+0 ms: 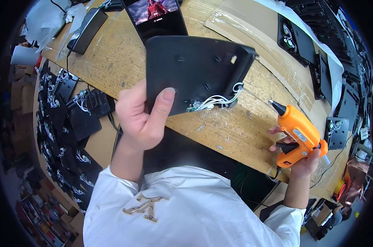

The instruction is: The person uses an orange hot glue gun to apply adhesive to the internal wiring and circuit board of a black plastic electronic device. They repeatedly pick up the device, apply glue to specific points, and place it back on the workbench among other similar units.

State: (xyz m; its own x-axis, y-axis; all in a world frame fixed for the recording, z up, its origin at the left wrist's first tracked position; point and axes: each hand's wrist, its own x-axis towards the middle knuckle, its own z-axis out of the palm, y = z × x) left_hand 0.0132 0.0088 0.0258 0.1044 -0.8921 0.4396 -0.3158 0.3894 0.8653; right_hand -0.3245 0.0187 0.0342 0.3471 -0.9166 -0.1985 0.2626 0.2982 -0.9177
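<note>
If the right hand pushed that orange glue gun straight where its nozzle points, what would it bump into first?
Probably the black panel in the left hand, at its edge near the white wires. Depth is hard to judge, so the nozzle might pass over or under it.

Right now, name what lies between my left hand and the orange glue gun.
In the head view: the black panel with white wires, then wooden tabletop.

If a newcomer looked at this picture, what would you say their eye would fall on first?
Probably the bright orange glue gun in the right hand, at the right. Next comes the black panel with white wires at its lower edge, held up mid-picture by the left hand. Beyond it, a lit screen shows at the top.
</note>
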